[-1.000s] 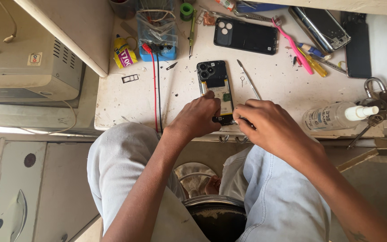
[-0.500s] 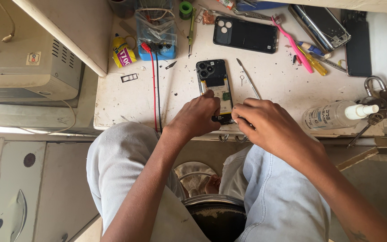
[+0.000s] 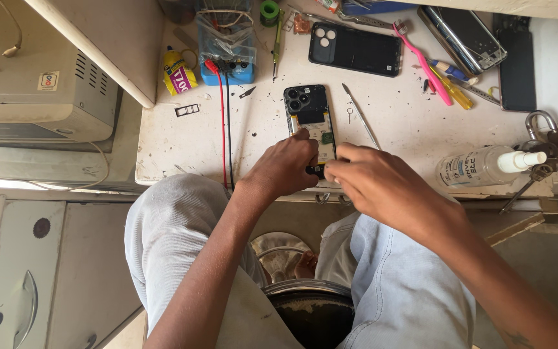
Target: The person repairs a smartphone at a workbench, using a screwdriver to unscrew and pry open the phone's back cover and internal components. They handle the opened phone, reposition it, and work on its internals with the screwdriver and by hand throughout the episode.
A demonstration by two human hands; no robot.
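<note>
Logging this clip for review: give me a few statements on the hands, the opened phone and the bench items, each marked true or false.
1. Both hands work at the near end of the opened phone. True: left hand, right hand.
2. The pink toothbrush lies left of the phone. False: it lies to the right, far side.
3. A clear spray bottle lies on its side at the right. True.
4. The red lead is in the right hand. False: it lies on the bench, left of the hands.
</note>
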